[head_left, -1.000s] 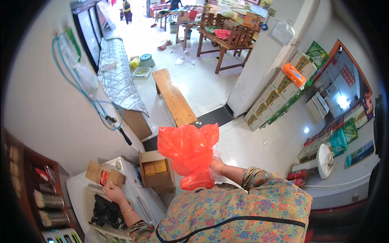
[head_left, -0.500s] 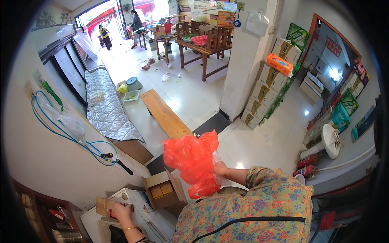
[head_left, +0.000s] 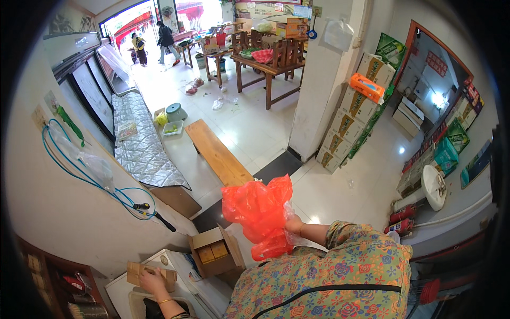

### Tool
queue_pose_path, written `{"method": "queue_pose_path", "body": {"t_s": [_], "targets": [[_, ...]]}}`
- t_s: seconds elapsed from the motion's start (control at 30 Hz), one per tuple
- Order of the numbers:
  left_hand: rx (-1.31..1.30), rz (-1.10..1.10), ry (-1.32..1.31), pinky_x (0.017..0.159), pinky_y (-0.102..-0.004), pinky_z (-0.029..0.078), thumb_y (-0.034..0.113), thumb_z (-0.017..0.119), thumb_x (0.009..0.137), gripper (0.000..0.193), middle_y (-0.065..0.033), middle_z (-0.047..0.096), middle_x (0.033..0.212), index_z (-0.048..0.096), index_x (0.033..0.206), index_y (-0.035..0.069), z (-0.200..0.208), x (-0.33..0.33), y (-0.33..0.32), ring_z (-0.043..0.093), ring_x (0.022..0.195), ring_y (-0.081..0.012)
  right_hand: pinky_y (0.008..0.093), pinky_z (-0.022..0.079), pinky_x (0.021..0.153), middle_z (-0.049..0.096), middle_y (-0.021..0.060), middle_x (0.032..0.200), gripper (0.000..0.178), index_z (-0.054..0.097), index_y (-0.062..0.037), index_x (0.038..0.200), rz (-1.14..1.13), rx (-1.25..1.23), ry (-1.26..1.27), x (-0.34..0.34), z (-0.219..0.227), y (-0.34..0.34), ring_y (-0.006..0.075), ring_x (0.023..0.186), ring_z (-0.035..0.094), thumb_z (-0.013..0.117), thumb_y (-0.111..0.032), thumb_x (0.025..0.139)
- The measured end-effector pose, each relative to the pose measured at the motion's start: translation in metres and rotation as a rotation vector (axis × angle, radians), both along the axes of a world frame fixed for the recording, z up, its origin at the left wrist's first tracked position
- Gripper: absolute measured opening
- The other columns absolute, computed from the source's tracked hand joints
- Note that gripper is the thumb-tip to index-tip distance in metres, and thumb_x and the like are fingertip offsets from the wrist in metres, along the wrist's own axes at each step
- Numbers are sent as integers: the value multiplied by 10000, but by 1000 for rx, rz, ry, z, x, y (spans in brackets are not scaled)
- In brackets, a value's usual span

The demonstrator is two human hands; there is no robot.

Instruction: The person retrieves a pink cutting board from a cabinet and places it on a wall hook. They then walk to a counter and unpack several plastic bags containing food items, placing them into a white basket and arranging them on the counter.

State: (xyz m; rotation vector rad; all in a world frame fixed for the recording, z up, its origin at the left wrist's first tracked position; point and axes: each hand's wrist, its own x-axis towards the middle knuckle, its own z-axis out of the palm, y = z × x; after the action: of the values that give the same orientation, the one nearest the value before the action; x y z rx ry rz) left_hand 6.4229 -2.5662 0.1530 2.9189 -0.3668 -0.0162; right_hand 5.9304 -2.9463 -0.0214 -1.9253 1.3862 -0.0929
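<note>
My right hand point(head_left: 291, 223) is raised in front of me, gripping a crumpled red plastic bag point(head_left: 258, 211) that hangs down over my flowered sleeve. My left hand point(head_left: 152, 279) is stretched down to the lower left, resting on a flat piece of brown cardboard point(head_left: 137, 272) that lies on a white appliance top point(head_left: 172, 266). An open cardboard box point(head_left: 212, 250) with yellow packs inside stands between the two hands.
A wooden bench point(head_left: 217, 154) lies ahead on the tiled floor, beside a quilted silver cover point(head_left: 142, 149). Stacked cartons point(head_left: 348, 125) lean on a white pillar. Wooden tables and chairs point(head_left: 265, 58) stand farther back, with two people point(head_left: 154, 42) near the doorway. A blue hose point(head_left: 79, 170) hangs on the left wall.
The view has tilted and shifted, so the room ahead shows more. My left hand stays on the cardboard piece, and the red bag stays held up in my right hand.
</note>
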Motion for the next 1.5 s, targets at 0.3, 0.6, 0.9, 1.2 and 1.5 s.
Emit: {"method": "queue_pose_path", "body": {"t_s": [0.3,0.6,0.9,1.2,1.5], "targets": [[30,223,-374,1105,-648,264,486,542,994,503,-142,545,1338,545,1278,71,-70,-46,-14,450,1339,-328,464,548,816,723,238,973,261,736,-24,942,-136,156,-77,8,25,11,401,931,695,587,-206,829],[18,102,-458,1049,-556,354,385,722,895,507,-149,571,1250,615,1233,23,-27,-81,-3,513,1215,-342,463,556,792,736,174,939,252,752,-107,934,-146,67,-180,6,7,14,379,883,698,631,-285,802],[29,29,-219,973,-511,435,226,830,755,440,-200,631,1118,646,1070,-20,-20,-96,-4,561,1115,-391,430,543,783,731,191,915,229,737,-57,924,-174,94,-189,6,-15,7,348,863,698,651,-239,814],[-43,-212,-170,902,-475,489,93,781,706,209,-210,647,968,690,853,-24,-56,-53,13,593,1009,-402,377,546,798,750,134,981,345,735,-47,1056,-114,212,-138,0,-10,0,262,895,706,733,-292,813],[-282,-383,-296,852,-505,463,26,759,684,160,-205,587,886,645,789,-13,3,-107,0,553,947,-436,397,560,753,741,165,855,257,755,-62,879,-95,111,-102,-15,-31,-15,310,820,719,671,-294,810]]}}
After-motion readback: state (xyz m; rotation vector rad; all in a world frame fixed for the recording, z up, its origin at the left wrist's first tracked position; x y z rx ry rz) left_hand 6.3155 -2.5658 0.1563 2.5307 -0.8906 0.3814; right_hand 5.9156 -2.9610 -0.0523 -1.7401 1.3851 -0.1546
